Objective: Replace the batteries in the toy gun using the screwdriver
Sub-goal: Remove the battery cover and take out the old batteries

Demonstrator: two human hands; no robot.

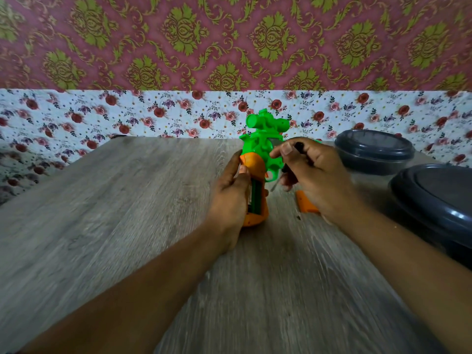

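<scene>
The toy gun (265, 139) has a bright green body and an orange grip, and stands with its grip toward me on the wooden table (127, 213). My left hand (231, 198) grips the orange handle, whose battery compartment is open and shows a dark green battery (256, 198). My right hand (310, 172) holds the black-handled screwdriver (297, 146) beside the gun's trigger area, its metal tip pointing down. The orange battery cover (305, 204) lies on the table under my right hand, partly hidden.
Two dark grey lidded containers stand at the right: a round one (374, 152) at the back and a larger one (434, 200) nearer the edge. A floral-papered wall (153, 113) rises behind the table. A tiny dark speck, perhaps a screw (298, 217), lies near the cover.
</scene>
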